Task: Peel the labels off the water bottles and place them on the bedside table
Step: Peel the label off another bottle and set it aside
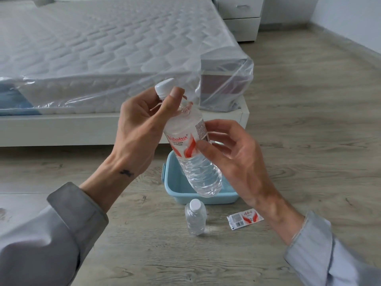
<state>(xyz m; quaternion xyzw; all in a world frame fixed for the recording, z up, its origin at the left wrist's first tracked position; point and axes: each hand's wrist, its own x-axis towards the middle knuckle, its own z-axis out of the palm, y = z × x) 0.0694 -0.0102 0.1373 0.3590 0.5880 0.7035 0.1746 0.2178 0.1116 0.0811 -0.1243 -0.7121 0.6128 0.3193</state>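
Note:
A clear water bottle [201,174] with a white cap is tilted in the air above the floor, its red and white label [181,141] still around it. My left hand [138,129] grips the bottle at the neck, thumb near the cap. My right hand [233,157] touches the label's lower right edge with thumb and fingertips. A second clear bottle [195,217] without a label stands upright on the floor below. A peeled label [244,219] lies flat on the floor to its right.
A light blue plastic tub [173,182] sits on the wood floor under the held bottle. A mattress wrapped in plastic [103,48] lies on a white bed frame ahead. A white bedside table [241,19] with drawers stands at the far right of the bed.

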